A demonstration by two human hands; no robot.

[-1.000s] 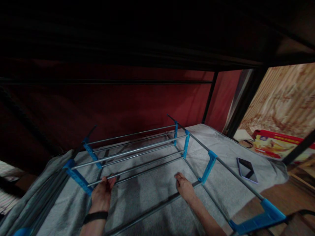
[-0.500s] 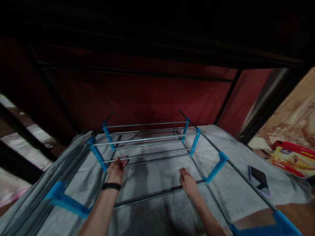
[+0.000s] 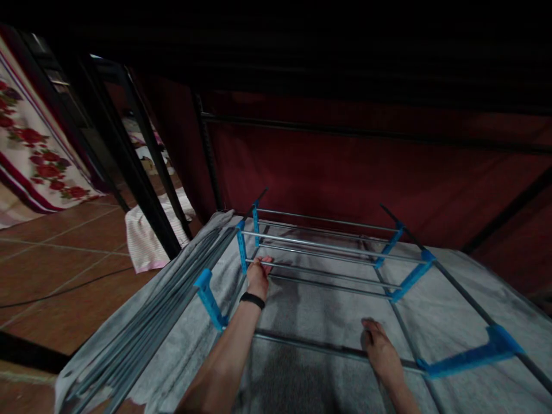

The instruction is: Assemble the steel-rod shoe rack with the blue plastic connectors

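A rack of grey metal rods and blue plastic brackets lies on a grey cloth [image 3: 310, 313]. My left hand [image 3: 257, 277], with a black band on its wrist, is closed around a metal rod [image 3: 332, 274] near its left end, beside a blue bracket [image 3: 242, 250]. My right hand [image 3: 382, 351] is over the front lower rod [image 3: 310, 345], fingers loosely bent and holding nothing that I can see; whether it touches this rod I cannot tell. Nearest to it on the right is another blue bracket [image 3: 470, 353].
A bundle of loose grey rods [image 3: 159, 319] lies along the cloth's left side. Black frame posts [image 3: 125, 155] stand at the left, and a dark red sheet [image 3: 345, 172] hangs behind. A striped cloth [image 3: 149, 236] and a floral blanket [image 3: 43, 149] are farther left.
My view has turned left, so the rack appears farther right and the loose rods show more fully. My left hand remains at the same rod; my right hand stays by the front rod.
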